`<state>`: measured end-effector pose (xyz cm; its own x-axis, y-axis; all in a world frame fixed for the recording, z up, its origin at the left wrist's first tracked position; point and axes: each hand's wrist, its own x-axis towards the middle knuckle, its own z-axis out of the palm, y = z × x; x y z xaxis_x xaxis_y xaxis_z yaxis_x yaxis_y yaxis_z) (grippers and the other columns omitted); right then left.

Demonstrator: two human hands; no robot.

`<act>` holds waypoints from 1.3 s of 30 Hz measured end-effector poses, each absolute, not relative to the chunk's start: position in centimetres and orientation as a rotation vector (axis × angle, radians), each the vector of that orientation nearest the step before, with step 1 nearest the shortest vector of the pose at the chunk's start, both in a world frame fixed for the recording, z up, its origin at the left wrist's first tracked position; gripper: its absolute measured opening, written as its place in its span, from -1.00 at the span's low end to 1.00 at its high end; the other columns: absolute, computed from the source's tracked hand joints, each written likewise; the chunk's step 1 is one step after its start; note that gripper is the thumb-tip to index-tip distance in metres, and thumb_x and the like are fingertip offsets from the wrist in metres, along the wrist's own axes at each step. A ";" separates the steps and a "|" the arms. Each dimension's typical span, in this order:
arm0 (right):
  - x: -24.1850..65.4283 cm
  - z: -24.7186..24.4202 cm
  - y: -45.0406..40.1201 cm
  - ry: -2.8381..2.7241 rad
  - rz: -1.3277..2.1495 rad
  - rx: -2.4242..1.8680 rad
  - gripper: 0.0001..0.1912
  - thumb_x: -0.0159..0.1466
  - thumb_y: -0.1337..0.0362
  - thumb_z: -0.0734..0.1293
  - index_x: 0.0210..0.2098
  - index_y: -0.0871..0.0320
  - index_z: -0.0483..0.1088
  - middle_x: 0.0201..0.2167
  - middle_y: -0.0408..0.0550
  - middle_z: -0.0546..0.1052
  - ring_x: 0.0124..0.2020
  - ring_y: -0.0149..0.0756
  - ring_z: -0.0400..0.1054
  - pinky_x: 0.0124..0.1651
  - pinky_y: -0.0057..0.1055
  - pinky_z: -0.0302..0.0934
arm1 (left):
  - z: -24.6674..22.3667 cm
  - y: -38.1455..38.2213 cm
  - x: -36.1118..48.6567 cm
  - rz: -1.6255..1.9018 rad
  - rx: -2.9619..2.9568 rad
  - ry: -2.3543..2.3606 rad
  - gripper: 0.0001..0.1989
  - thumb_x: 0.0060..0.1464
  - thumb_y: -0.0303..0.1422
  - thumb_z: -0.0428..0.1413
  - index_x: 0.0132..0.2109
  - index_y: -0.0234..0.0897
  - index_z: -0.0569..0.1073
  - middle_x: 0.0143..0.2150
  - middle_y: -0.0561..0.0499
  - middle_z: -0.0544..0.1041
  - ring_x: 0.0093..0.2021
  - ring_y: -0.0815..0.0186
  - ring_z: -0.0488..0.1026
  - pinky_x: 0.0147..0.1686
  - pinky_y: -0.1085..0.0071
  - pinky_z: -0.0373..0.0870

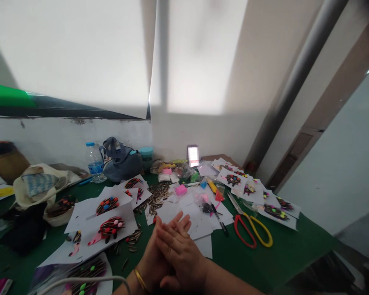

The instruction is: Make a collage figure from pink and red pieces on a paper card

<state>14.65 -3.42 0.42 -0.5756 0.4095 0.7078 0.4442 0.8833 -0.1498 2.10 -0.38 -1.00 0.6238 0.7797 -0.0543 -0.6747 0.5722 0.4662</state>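
Observation:
My left hand (pixel 153 254), with a gold bangle at the wrist, is at the lower middle with its palm turned up. Across it lies my right hand (pixel 181 250), palm against palm. Fingers on both hands are stretched out; whether anything sits between the palms is hidden. Just beyond the fingertips are white paper sheets (pixel 172 207) and a pink lump of clay (pixel 181 189). A heap of sunflower seeds (pixel 156 196) lies past the left hand. To the right are a black pen (pixel 219 221) and scissors (pixel 249 223) with red and yellow handles.
White cards with seed-covered hedgehog figures (pixel 110 227) spread at left, more hedgehog cards (pixel 233 180) at right. At the back stand a water bottle (pixel 95 164), a blue-grey bag (pixel 119 162) and a phone (pixel 193 155). A pale cable (pixel 89 279) crosses the lower left of the green table (pixel 233 266).

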 end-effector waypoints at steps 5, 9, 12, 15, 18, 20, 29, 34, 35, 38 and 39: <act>15.7 -1.0 -2.2 -2.148 -0.172 -0.844 -0.20 0.36 -0.20 -0.03 0.33 0.28 0.07 0.26 0.23 0.28 0.35 0.06 0.02 0.35 0.24 -0.32 | 0.1 0.0 1.1 0.887 0.443 0.125 -0.23 0.18 0.21 -0.27 0.20 -0.23 0.40 0.32 -0.11 0.29 0.42 0.15 -0.07 0.37 0.17 -0.27; 15.3 -1.6 -2.4 -2.282 -0.224 -0.621 -0.26 0.38 -0.17 -0.04 0.30 0.23 0.12 0.27 0.10 0.29 0.36 -0.14 0.02 0.40 0.02 -0.24 | 0.2 1.3 -0.1 0.991 0.414 0.074 -0.19 0.16 0.24 -0.29 0.25 -0.23 0.34 0.36 -0.07 0.21 0.44 0.19 -0.21 0.38 0.15 -0.37; 14.5 -1.6 -2.8 -2.375 -0.222 -0.518 -0.22 0.33 -0.22 0.08 0.31 0.23 0.11 0.30 0.05 0.25 0.38 -0.15 -0.03 0.41 -0.09 -0.16 | -0.9 1.1 0.6 0.955 0.426 0.124 -0.21 0.15 0.25 -0.27 0.22 -0.19 0.38 0.34 -0.08 0.26 0.44 0.18 -0.17 0.37 0.17 -0.40; 14.5 -1.5 -2.7 -2.286 -0.227 -0.707 -0.17 0.31 -0.26 0.05 0.33 0.24 0.09 0.32 0.08 0.21 0.38 -0.06 -0.06 0.42 0.01 -0.29 | -1.4 0.3 1.5 0.881 0.431 0.096 -0.21 0.17 0.22 -0.27 0.22 -0.22 0.39 0.33 -0.12 0.27 0.42 0.14 -0.09 0.38 0.18 -0.37; 15.1 -1.2 -2.4 -2.197 -0.227 -0.868 -0.21 0.36 -0.19 0.03 0.32 0.29 0.08 0.30 0.14 0.23 0.38 -0.02 -0.06 0.41 0.10 -0.39 | -0.8 0.2 1.1 0.823 0.442 0.013 -0.20 0.17 0.23 -0.32 0.22 -0.19 0.39 0.33 -0.10 0.28 0.43 0.14 -0.12 0.37 0.15 -0.37; 15.4 -0.9 -2.5 -2.232 -0.223 -0.862 -0.28 0.38 -0.12 0.06 0.31 0.30 0.09 0.29 0.16 0.25 0.38 -0.05 -0.03 0.40 0.10 -0.37 | -0.3 0.8 0.3 0.861 0.445 -0.034 -0.22 0.18 0.22 -0.34 0.25 -0.15 0.34 0.34 -0.07 0.26 0.43 0.16 -0.13 0.37 0.14 -0.38; 14.4 -1.4 -2.9 -2.322 -0.237 -0.743 -0.22 0.34 -0.20 0.06 0.33 0.23 0.06 0.33 0.06 0.18 0.39 -0.07 -0.09 0.42 0.02 -0.36 | -1.7 0.6 0.8 0.915 0.421 0.102 -0.24 0.18 0.21 -0.25 0.24 -0.19 0.36 0.31 -0.14 0.29 0.39 0.14 0.05 0.37 0.14 -0.32; 15.4 -1.6 -2.3 -2.188 -0.242 -0.909 -0.25 0.38 -0.15 0.01 0.32 0.29 0.07 0.32 0.14 0.21 0.40 0.01 -0.12 0.39 0.15 -0.43 | -0.6 0.8 0.1 0.934 0.428 0.067 -0.26 0.20 0.19 -0.26 0.23 -0.20 0.37 0.27 -0.15 0.35 0.37 0.12 0.09 0.37 0.11 -0.25; 15.4 -1.6 -2.4 -2.216 -0.252 -0.850 -0.26 0.38 -0.15 0.01 0.32 0.26 0.08 0.31 0.11 0.23 0.39 -0.03 -0.10 0.40 0.13 -0.40 | -0.5 1.0 -0.1 0.977 0.418 0.071 -0.25 0.19 0.20 -0.25 0.24 -0.21 0.36 0.29 -0.15 0.33 0.38 0.13 0.07 0.37 0.13 -0.25; 14.8 -1.5 -2.9 -2.360 -0.274 -0.633 -0.27 0.35 -0.18 0.05 0.32 0.18 0.09 0.30 0.04 0.25 0.39 -0.13 -0.08 0.41 0.02 -0.29 | -0.7 1.2 -0.2 1.016 0.401 0.109 -0.23 0.17 0.22 -0.23 0.23 -0.23 0.36 0.32 -0.15 0.29 0.40 0.17 0.00 0.37 0.18 -0.25; 14.6 -1.5 -3.0 -2.383 -0.271 -0.605 -0.26 0.34 -0.19 0.07 0.32 0.17 0.09 0.31 0.03 0.24 0.39 -0.14 -0.08 0.41 -0.01 -0.28 | -0.8 1.1 0.0 1.024 0.395 0.128 -0.24 0.17 0.21 -0.21 0.23 -0.23 0.37 0.31 -0.16 0.31 0.40 0.17 0.01 0.37 0.21 -0.25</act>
<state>14.62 -2.96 -1.51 -0.6784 0.3531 0.6443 0.4886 0.8717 0.0367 0.04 1.09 -0.85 0.5194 0.8509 0.0789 -0.8052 0.4564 0.3786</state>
